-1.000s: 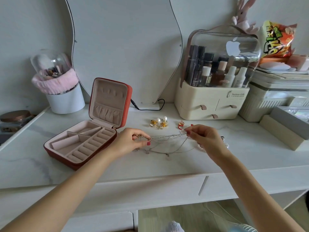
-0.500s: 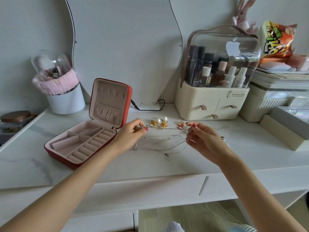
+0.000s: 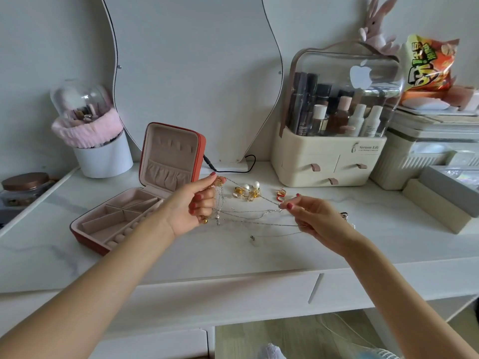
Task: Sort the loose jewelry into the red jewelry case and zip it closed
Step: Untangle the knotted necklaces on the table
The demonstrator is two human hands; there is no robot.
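Both hands have lifted: left hand [image 3: 193,203] fingers and right hand [image 3: 315,216] fingers pinch the silver chains [image 3: 248,212] taut.

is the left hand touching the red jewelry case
Apart. The head view shows the left hand raised, gripping silver chains, with bare white tabletop visible between it and the open red jewelry case.
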